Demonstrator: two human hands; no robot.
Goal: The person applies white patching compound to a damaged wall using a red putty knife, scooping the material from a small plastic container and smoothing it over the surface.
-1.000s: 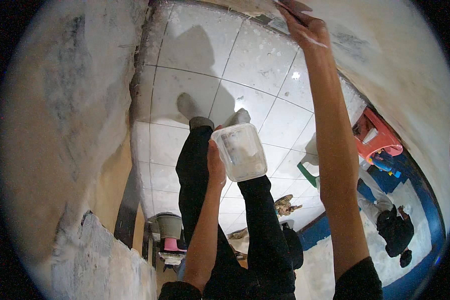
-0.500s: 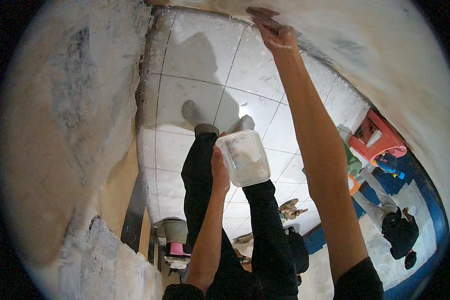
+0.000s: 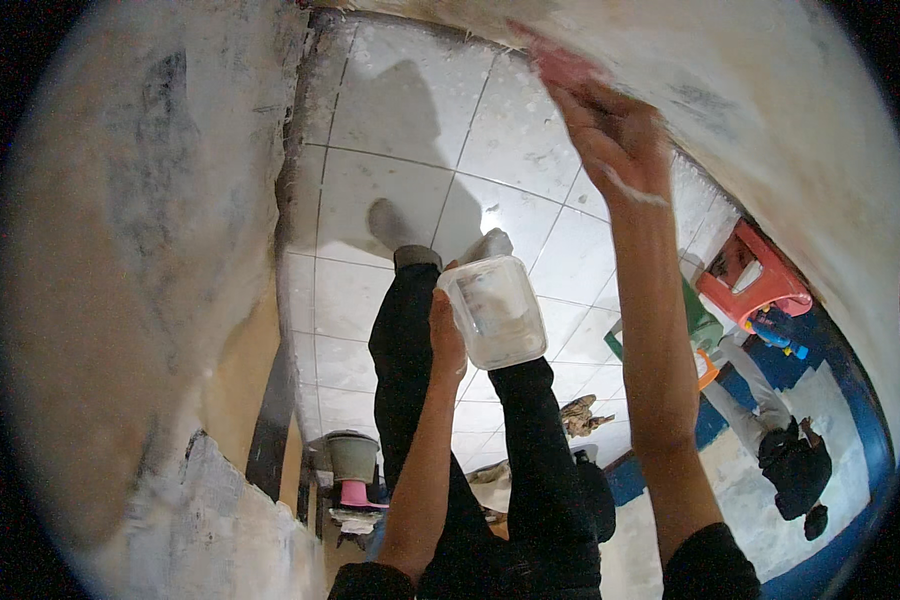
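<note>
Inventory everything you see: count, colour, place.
Tub: 1, clear whitish, in left hand
Tool: 1, reddish, blurred, in right hand
Walls: at least 2, patchy beige, left and right
Floor: 1, white tiles, centre
Plastic thing: 1, red, right
Small things: count unclear, blue, right
Rim: 1, orange, right
Half-hidden thing: at least 1, green, behind right forearm
Bucket: 1, grey, lower left
Piece: 1, pink, below bucket
Crumpled thing: 1, brown, lower middle
Other person: 1, black top, far right
Legs: 2, black, lower centre
Feet: 2, grey, centre
Hands: 2, bare, centre, top
</note>
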